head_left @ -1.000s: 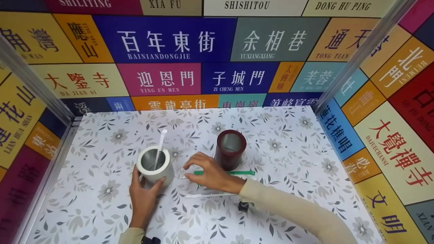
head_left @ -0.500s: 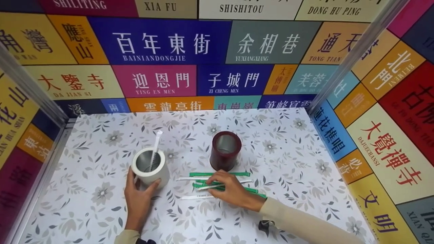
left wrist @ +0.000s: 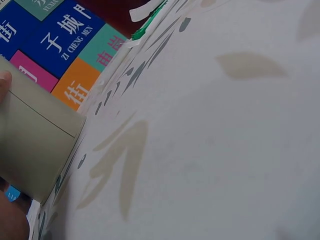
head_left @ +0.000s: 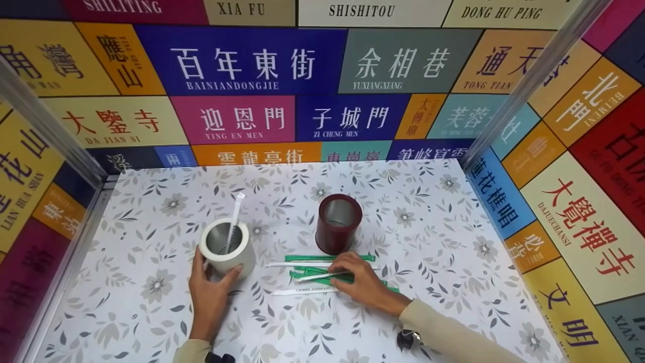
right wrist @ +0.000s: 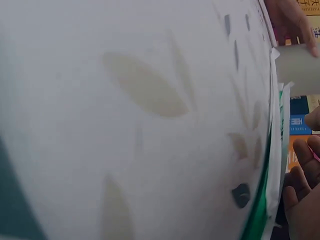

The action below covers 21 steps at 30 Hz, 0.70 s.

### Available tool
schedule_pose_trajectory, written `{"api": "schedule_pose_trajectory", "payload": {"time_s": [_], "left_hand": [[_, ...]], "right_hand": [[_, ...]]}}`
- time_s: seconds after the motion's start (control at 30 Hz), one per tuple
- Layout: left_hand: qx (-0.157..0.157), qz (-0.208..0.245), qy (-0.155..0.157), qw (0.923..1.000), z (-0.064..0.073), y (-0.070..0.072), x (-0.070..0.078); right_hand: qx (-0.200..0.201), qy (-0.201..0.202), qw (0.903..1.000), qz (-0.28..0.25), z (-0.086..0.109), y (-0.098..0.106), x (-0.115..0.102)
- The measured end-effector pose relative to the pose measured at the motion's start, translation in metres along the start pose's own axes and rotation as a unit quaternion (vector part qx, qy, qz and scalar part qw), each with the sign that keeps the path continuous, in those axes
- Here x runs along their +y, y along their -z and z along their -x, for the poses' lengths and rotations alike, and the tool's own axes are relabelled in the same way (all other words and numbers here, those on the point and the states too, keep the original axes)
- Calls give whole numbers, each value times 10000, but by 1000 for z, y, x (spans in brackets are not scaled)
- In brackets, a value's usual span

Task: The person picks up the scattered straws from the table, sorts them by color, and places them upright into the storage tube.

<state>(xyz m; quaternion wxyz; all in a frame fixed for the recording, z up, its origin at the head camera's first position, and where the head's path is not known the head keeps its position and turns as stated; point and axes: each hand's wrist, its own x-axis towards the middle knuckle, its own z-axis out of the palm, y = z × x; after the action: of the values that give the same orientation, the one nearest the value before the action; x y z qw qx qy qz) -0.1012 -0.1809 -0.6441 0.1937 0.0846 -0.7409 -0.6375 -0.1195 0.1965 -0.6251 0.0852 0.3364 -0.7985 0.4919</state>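
My left hand (head_left: 209,297) holds the white cylindrical cup (head_left: 244,259) upright on the table, with thumb and fingers round its sides. One white wrapped straw (head_left: 235,217) leans in the cup, its top above the rim. My right hand (head_left: 363,282) is over a loose group of wrapped straws, thumb and index finger apart on either side of a slanted white straw (head_left: 315,277); any contact is unclear. Around it lie a green straw (head_left: 307,258) and a printed white straw (head_left: 297,291). In the right wrist view, thumb and fingers show a gap beside the straws.
A dark red cylindrical cup (head_left: 336,237) stands upright just behind the straws, with nothing seen inside. The floral-print tabletop (head_left: 161,322) meets printed panels (head_left: 242,60) at the back and both sides.
My right hand first moved down and right onto the straws, uncovering more of them, then slid slightly further right. My left hand keeps its hold on the white cup.
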Motion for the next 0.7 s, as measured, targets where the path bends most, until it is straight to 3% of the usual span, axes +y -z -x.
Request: {"api": "schedule_pose_trajectory", "payload": {"time_s": [0.17,0.37,0.7], "left_hand": [[-5,-53,-1,10000,0,1,0],[16,-36,34,10000,-1,1,0],[13,12,126,9999,0,1,3]], "right_hand": [[150,78,9997,179,4,2,14],[37,273,9990,354,7,5,32],[-504,306,9910,1201,9,9,34]]}}
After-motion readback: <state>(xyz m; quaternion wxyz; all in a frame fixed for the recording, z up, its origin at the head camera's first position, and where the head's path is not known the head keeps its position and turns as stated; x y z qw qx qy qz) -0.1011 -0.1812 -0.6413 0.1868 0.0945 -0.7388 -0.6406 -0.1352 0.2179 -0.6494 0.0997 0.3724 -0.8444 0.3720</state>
